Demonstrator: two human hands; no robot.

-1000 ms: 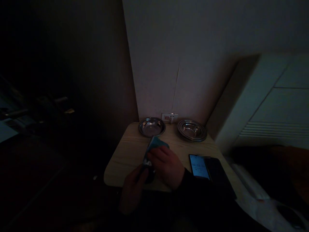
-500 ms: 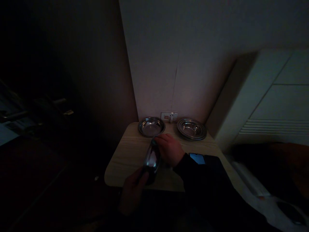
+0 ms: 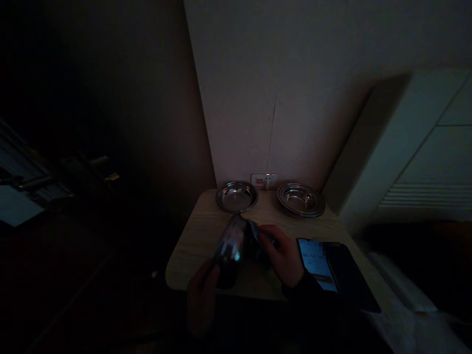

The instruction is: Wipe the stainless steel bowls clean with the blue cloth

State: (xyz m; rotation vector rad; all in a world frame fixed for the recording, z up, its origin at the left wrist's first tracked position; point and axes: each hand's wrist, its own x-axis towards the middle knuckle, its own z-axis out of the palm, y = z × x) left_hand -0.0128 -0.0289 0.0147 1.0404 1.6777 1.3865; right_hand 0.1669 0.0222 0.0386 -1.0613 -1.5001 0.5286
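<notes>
My left hand (image 3: 202, 295) is closed on the near edge of a shiny metal dish (image 3: 230, 248), which is tilted above the front of the small wooden table (image 3: 191, 236). Dim light hides the dish's exact shape. Pinched in my right hand (image 3: 282, 253) is a dark cloth (image 3: 253, 231), against or close beside the dish's right side. Farther back on the table lie a shallow steel plate (image 3: 236, 197) on the left and a stack of similar steel plates (image 3: 300, 200) on the right.
A phone with a lit screen (image 3: 317, 263) lies on a dark flat item (image 3: 352, 278) at the table's right. Behind the table, a wall socket (image 3: 263, 181) holds a plug. A pale panelled headboard (image 3: 416, 162) stands on the right.
My right hand has moved from the dish's far rim to the right and nearer me, with the cloth now showing. The phone screen has come into fuller view. My left hand still grips the dish.
</notes>
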